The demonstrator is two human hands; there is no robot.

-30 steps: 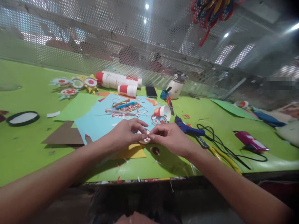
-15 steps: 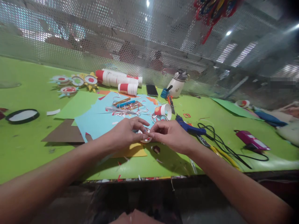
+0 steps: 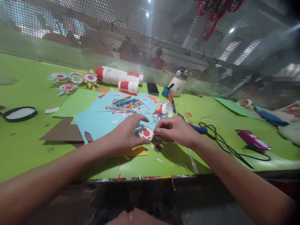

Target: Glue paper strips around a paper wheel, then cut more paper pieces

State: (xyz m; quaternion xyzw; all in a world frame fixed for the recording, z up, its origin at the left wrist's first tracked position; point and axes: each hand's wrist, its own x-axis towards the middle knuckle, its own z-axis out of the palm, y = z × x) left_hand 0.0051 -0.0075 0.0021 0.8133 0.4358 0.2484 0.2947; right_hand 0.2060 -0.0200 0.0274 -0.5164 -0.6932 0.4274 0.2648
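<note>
Disc [image 3: 145,133] now turned face up, red hexagon showing. My left hand [image 3: 126,134] pinches its left edge, right hand [image 3: 174,131] its right, just above surface [image 3: 28,147].

A single camera on my head looks forward and down from close above the near edge of the green table [image 3: 28,147], my forearms reaching in from below, a perforated metal screen [image 3: 117,47] closing the far side.
</note>
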